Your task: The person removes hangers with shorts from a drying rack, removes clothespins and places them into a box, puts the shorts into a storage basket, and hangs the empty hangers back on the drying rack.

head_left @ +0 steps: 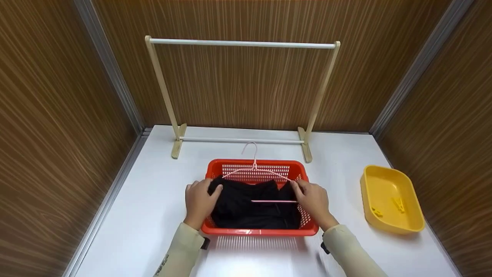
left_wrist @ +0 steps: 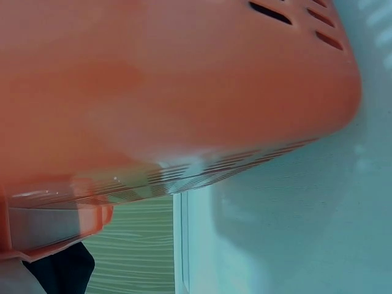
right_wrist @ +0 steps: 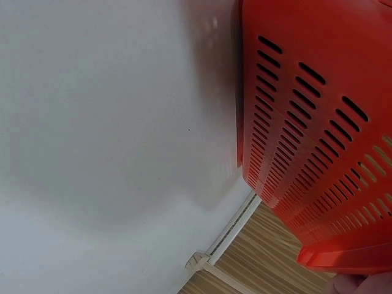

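A black garment (head_left: 246, 207) lies bunched in a red slotted basket (head_left: 259, 232). A pink clothes hanger (head_left: 255, 166) stands with its hook upward over the basket, its left end hidden by the cloth. Its lower bar crosses in front of the fabric. My left hand (head_left: 201, 198) grips the garment at the basket's left side, thumb over the cloth. At the opposite side my right hand (head_left: 312, 198) pinches the hanger's right end, with black cloth against the fingers. In the left wrist view, a bit of black cloth (left_wrist: 64, 269) shows beneath the basket's rim.
Behind the basket stands a wooden rack (head_left: 242, 43) with a white top bar. To the right sits a yellow tray (head_left: 401, 229) holding yellow clothespins (head_left: 399, 205). Wood-patterned walls (head_left: 246, 88) enclose the white table (head_left: 153, 200) at the back and both sides.
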A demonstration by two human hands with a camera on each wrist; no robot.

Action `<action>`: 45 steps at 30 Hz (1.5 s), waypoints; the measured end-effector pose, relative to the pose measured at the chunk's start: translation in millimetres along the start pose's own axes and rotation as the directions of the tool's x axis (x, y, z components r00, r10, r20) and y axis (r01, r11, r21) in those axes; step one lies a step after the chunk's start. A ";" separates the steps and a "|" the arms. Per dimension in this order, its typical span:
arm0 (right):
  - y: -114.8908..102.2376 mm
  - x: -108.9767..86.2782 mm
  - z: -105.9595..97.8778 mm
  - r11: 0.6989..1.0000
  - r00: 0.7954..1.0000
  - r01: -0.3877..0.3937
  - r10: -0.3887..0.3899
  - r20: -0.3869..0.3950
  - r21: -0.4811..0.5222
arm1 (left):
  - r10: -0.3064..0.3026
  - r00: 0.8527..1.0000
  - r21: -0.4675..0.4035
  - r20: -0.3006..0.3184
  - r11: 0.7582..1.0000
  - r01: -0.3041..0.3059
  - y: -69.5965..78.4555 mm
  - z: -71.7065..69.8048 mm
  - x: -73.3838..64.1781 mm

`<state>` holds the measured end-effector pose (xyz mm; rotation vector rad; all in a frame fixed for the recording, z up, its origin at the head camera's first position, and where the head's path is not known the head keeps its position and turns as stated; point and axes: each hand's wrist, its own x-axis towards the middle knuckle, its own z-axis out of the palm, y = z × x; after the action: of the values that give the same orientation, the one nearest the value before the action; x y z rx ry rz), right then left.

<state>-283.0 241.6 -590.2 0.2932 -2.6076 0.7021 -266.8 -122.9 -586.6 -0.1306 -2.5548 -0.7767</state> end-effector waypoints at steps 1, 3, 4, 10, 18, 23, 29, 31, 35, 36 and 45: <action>0.1 -0.4 0.3 1.000 1.000 0.007 -0.007 -0.007 -0.002 | 0.000 1.000 -0.001 0.000 1.000 0.000 -0.1 0.0 -0.3; 0.4 -0.9 0.5 1.000 1.000 0.010 -0.010 -0.011 0.001 | 0.002 1.000 -0.002 -0.002 1.000 -0.002 0.1 0.1 -0.6; 0.3 -1.2 0.4 1.000 1.000 0.007 -0.007 -0.009 0.003 | 0.003 1.000 -0.002 -0.003 1.000 -0.003 0.2 0.0 -0.7; 0.5 -1.0 -0.1 1.000 1.000 -0.001 0.001 -0.006 0.003 | -0.001 1.000 0.000 0.001 1.000 0.001 0.8 -0.6 -0.3; 0.3 -0.5 -0.2 1.000 1.000 0.007 -0.007 -0.007 -0.009 | 0.000 1.000 -0.002 0.004 1.000 0.000 0.3 -1.0 -0.6; 0.0 -0.9 -0.2 1.000 1.000 -0.004 0.004 -0.006 0.002 | 0.008 1.000 -0.002 -0.003 1.000 -0.008 -0.4 -1.1 -0.5; 0.3 -0.8 -0.1 1.000 1.000 0.004 -0.004 -0.021 0.002 | 0.008 0.999 -0.009 -0.033 1.000 -0.008 -1.1 0.0 0.1; 0.3 -1.0 -0.5 1.000 1.000 0.013 -0.013 -0.026 -0.003 | 0.008 0.999 -0.022 -0.044 1.000 -0.009 -1.3 0.5 0.7; -0.1 -0.5 -1.3 1.000 1.000 0.007 -0.007 -0.014 -0.001 | 0.010 0.999 -0.057 -0.036 0.998 -0.012 -1.7 1.2 1.5; -0.4 -0.3 -1.6 1.000 1.000 0.002 -0.002 -0.007 0.001 | 0.013 0.999 -0.059 -0.031 0.998 -0.015 -1.8 1.3 1.7; -1.3 0.7 -1.2 1.000 1.000 -0.009 0.009 0.015 0.002 | 0.026 0.999 -0.031 -0.033 0.999 -0.027 -2.0 0.3 1.6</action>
<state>-282.8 241.0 -588.4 0.2887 -2.6237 0.7077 -268.9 -124.5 -587.1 -0.1598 -2.5057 -0.8022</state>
